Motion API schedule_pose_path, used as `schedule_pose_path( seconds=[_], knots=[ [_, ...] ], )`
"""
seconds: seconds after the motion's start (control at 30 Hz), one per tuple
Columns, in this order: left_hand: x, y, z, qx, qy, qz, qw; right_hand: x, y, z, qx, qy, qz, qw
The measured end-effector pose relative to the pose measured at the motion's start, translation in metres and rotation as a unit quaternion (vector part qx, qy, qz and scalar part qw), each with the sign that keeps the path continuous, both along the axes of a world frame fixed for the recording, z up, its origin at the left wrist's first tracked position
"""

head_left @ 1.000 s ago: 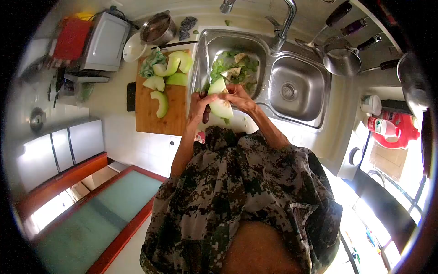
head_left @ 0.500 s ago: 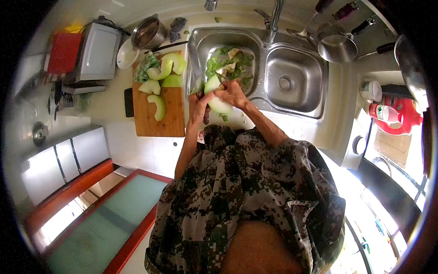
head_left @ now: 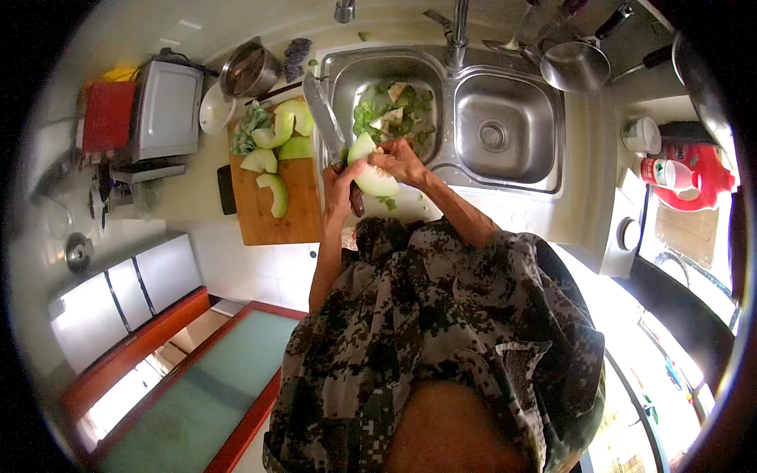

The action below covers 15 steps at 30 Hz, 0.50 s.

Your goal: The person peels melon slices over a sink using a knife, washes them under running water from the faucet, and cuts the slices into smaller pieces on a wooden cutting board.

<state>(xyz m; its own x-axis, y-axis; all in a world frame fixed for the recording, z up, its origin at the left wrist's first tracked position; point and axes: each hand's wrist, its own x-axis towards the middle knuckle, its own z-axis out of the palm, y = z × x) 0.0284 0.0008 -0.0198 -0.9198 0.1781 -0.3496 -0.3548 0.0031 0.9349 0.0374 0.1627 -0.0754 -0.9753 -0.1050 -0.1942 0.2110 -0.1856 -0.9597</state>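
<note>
My left hand (head_left: 339,189) is closed round a knife (head_left: 324,114), whose broad blade points up and away beside the left sink basin. The knife's dark handle sticks out below the hand. That same hand also steadies a pale green melon wedge (head_left: 377,183) at its left side. My right hand (head_left: 400,163) has its fingers curled at the wedge's inner side, against pale pulp; the fingertips are partly hidden. Green peelings and pale pulp scraps (head_left: 388,118) lie in the left basin (head_left: 426,71). More melon wedges (head_left: 274,193) rest on a wooden cutting board (head_left: 276,225).
The right basin (head_left: 505,169) sits beside the faucet (head_left: 459,39). A pot (head_left: 251,69) and a white plate (head_left: 214,110) stand behind the board. Pans (head_left: 576,67) hang at the right. A red jug (head_left: 694,177) is at the far right.
The knife blade has swung left and shows more of its flat side. Both hands stay at the melon wedge, which has shifted slightly. The whole view has turned a little.
</note>
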Motion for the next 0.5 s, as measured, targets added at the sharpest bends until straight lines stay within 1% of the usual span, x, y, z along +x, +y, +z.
schedule_pose_path(
  seconds=[0.13,0.2,0.23,0.3,0.37,0.43,0.5],
  knots=[
    [-0.004,0.000,-0.005,0.013,-0.038,0.015,0.999,0.000,-0.006,-0.002,-0.020,-0.019,-0.028,0.999],
    [-0.004,0.003,-0.006,0.010,-0.030,0.019,0.999,-0.001,-0.006,-0.007,-0.032,-0.027,-0.048,0.998],
    [-0.003,0.005,-0.003,0.009,-0.028,0.022,0.999,-0.002,-0.007,-0.012,0.009,0.044,-0.060,0.997],
    [-0.003,0.007,-0.001,0.011,-0.027,0.021,0.999,0.001,-0.007,-0.014,0.049,0.111,-0.080,0.989],
    [-0.005,0.008,-0.002,0.013,-0.028,0.013,0.999,0.000,-0.007,-0.006,-0.028,0.014,-0.075,0.997],
    [-0.006,0.008,-0.003,0.023,-0.065,0.025,0.997,0.002,-0.003,0.002,-0.023,-0.002,-0.081,0.996],
    [-0.005,0.012,0.003,0.028,-0.052,0.030,0.998,0.002,-0.002,0.003,-0.020,-0.017,-0.085,0.996]
  ],
)
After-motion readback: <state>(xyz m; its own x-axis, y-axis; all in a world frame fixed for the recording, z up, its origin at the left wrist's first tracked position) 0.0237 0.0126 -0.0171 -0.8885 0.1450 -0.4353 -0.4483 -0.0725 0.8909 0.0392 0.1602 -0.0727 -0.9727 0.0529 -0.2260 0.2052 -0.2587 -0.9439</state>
